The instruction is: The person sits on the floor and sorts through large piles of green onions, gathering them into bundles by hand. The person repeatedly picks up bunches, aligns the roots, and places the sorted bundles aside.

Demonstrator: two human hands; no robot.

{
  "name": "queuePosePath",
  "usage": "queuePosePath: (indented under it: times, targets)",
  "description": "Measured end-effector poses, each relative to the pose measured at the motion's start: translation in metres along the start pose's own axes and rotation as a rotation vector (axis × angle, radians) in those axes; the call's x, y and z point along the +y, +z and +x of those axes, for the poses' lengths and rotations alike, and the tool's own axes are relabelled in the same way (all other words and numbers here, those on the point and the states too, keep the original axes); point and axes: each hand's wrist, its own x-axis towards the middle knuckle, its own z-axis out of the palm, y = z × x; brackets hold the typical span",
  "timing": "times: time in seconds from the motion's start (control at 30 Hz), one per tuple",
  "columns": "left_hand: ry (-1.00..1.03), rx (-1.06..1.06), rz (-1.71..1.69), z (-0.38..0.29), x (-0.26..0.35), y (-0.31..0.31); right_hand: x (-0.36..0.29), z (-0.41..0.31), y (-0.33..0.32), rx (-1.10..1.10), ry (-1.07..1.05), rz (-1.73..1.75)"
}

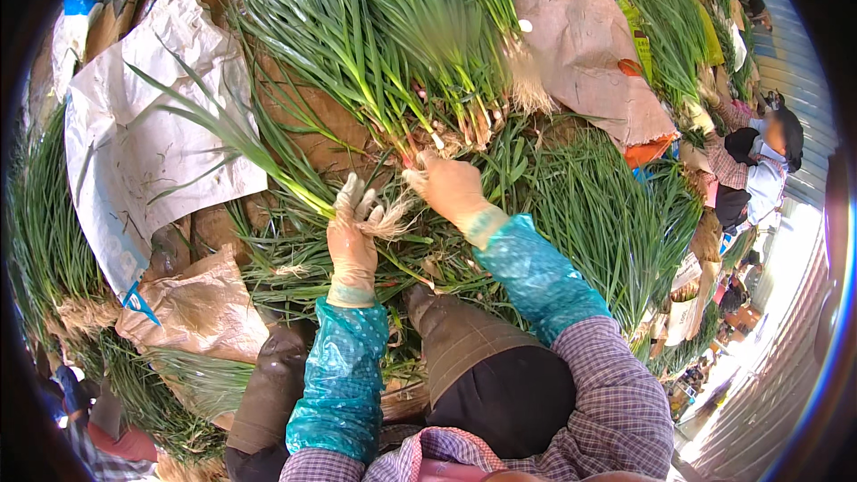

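My left hand [355,231], in a thin pale glove, is closed around a small bunch of green garlic stalks [294,184]. Their leaves reach up and left, and their whitish roots [388,217] hang out on the right. Just up and right of it, my gloved right hand [452,187] pinches the reddish base of a stalk [407,150] at the lower edge of a big pile of green garlic [375,27]. Its fingertips are partly hidden by the roots and stalks. Loose leaves and trimmings [428,254] lie below both hands.
A white woven sack [161,127] lies at left, a tan sack [201,294] below it. Another sack [576,33] is at upper right. More green garlic leaves [602,214] spread at right. Another person [756,161] sits beyond, at the right. My boots [274,375] flank the trimmings.
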Motion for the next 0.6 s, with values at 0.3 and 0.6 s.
queuePosePath:
  times: [0.3, 0.6]
  targets:
    - [0.035, -0.014, 0.261, 0.003, 0.007, 0.030, -0.013, -0.018, 0.008, -0.394, -0.227, 0.126]
    - [-0.178, -0.078, -0.448, -0.024, 0.045, 0.041, -0.007, 0.031, -0.003, -0.805, -0.442, 1.431]
